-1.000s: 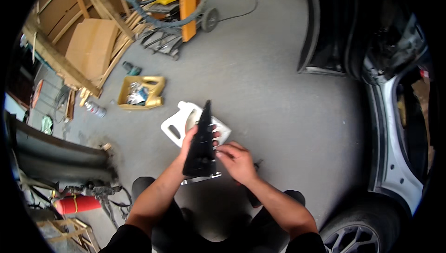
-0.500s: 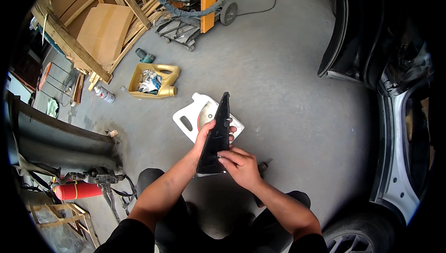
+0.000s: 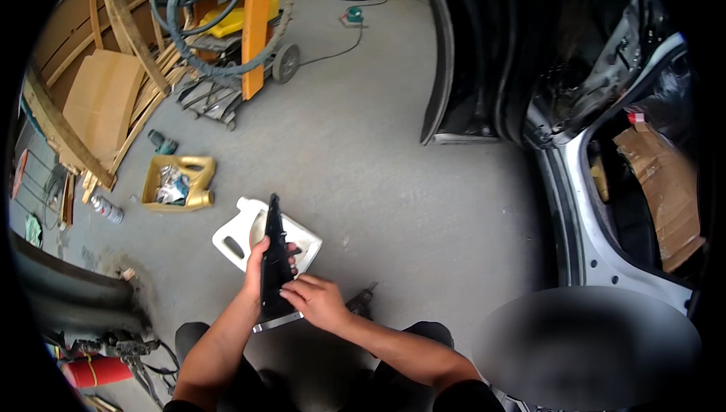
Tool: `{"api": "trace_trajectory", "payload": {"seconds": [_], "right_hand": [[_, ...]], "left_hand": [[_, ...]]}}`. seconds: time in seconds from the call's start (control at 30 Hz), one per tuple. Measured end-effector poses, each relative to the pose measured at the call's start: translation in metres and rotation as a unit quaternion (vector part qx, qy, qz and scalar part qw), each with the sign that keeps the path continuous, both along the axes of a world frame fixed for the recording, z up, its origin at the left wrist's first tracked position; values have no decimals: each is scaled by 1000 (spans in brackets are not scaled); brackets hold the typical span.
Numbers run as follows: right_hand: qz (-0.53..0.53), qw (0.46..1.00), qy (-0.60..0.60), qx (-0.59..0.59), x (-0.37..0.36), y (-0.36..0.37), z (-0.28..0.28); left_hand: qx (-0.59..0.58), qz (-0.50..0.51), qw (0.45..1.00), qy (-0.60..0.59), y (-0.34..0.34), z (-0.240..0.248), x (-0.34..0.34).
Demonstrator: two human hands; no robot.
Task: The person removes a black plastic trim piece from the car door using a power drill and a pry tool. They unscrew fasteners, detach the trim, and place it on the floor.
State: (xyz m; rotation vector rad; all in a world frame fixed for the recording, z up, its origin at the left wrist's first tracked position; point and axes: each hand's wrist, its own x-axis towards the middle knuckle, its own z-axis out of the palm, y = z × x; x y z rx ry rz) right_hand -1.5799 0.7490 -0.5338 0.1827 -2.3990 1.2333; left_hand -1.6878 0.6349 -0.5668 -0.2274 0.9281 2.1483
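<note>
Grey concrete floor (image 3: 378, 208) is spreading out beneath and beyond the grip, with a cut-open white jug (image 3: 233, 224) lying just past it and a gold container (image 3: 203, 199) sitting farther ahead and to its left. From lower left, the left forearm (image 3: 214, 344) is slanting up; the left hand (image 3: 256, 272) is closing around a tapered black part (image 3: 272, 280), thumb along its left edge, fingers showing at its right, holding it nearly upright, narrow end away. Knuckles up, the right hand (image 3: 324, 308) is bringing thumb and forefinger close together at the part's lower right; whether they are pinching anything, I cannot tell. Right of this grip, a dark tool (image 3: 361, 302) is lying nearby.
</note>
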Motion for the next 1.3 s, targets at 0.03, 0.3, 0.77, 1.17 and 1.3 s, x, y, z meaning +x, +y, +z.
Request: {"api": "trace_trajectory", "payload": {"seconds": [0.03, 0.3, 0.77, 1.17, 1.3], "right_hand": [[0, 1000, -7, 3, 1, 2, 1], [23, 998, -53, 27, 1, 2, -1], [48, 982, -184, -18, -3, 3, -8], [12, 969, -228, -94, -9, -6, -31], [54, 977, -197, -56, -9, 0, -16]], "left_hand": [[-7, 5, 1000, -3, 2, 10, 2], [-79, 8, 996, 35, 2, 21, 7], [-107, -38, 992, 51, -2, 5, 8], [-116, -4, 991, 66, 1, -9, 7], [-122, -1, 992, 32, 0, -4, 4]]}}
